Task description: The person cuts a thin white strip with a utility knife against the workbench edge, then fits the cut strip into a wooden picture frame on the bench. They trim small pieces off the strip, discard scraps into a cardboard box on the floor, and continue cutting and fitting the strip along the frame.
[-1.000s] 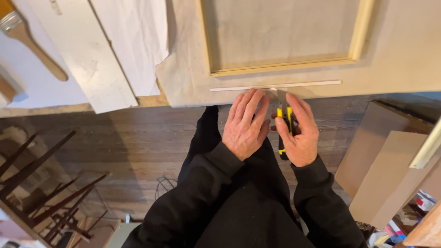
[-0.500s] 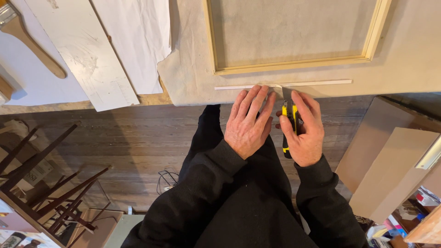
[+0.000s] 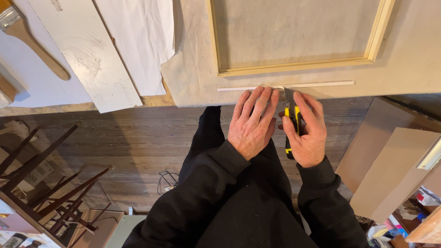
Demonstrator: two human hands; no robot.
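A wooden workbench (image 3: pixel 55 109) carries white paper sheets (image 3: pixel 138 41), a pale painted board (image 3: pixel 87 55), a brush (image 3: pixel 32 41) (wooden-handled) and a grey framed panel (image 3: pixel 413 64)

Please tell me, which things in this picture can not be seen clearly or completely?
- Knife, head view: the right hand wraps its handle; whether the blade tip touches the thin strip is too small to tell.
- Strip under the left hand: the fingertips cover it.
- Wooden frame: cut off by the top edge.
- Brush: bristles cut off at the left edge.
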